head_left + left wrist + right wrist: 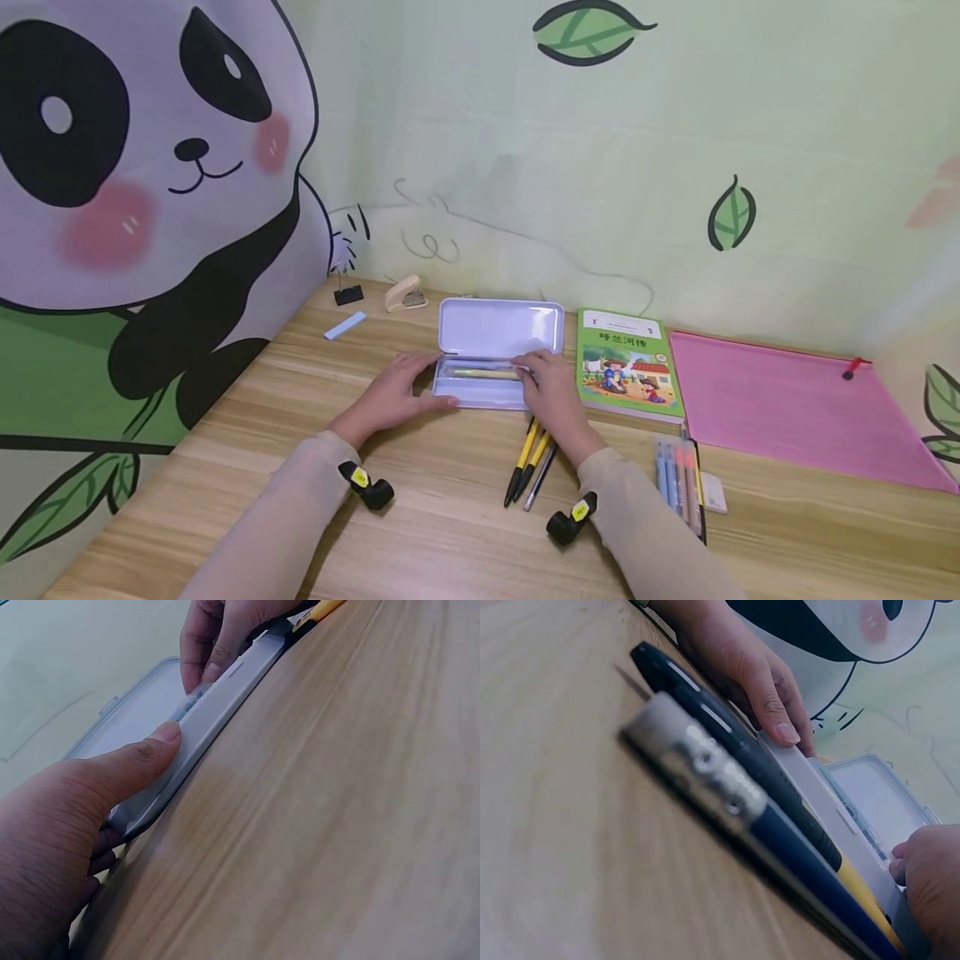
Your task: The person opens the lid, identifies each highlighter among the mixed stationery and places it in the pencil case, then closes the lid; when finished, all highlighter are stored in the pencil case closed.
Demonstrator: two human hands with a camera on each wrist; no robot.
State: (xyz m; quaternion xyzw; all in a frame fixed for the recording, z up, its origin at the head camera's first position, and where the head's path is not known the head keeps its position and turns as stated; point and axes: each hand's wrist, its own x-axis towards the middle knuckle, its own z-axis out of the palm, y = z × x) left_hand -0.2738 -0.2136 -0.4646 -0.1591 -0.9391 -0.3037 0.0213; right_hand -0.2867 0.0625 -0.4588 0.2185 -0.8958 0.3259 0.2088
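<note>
A pale, shallow pencil case (480, 400) lies on the wooden table with its lid (501, 327) swung back toward the wall. Inside its rear compartment are slim pens (486, 373), one yellowish and one clear-blue. My left hand (393, 398) grips the left end of the case, thumb (161, 742) over the front rim and the other fingers round the end. At the right end, my right hand (557, 398) reaches into the case, its thumb and fingertips pinching the end of a pen (191, 703); the palm side is hidden in the head view.
Two yellow-and-black pens (522, 462) and a dark pencil (540, 479) lie beneath my right wrist. Rightward are a green book (630, 367), markers (678, 483), a white eraser (714, 492) and a pink pouch (795, 408). A stapler (406, 295), binder clip (348, 295) and blue strip (345, 325) sit back left.
</note>
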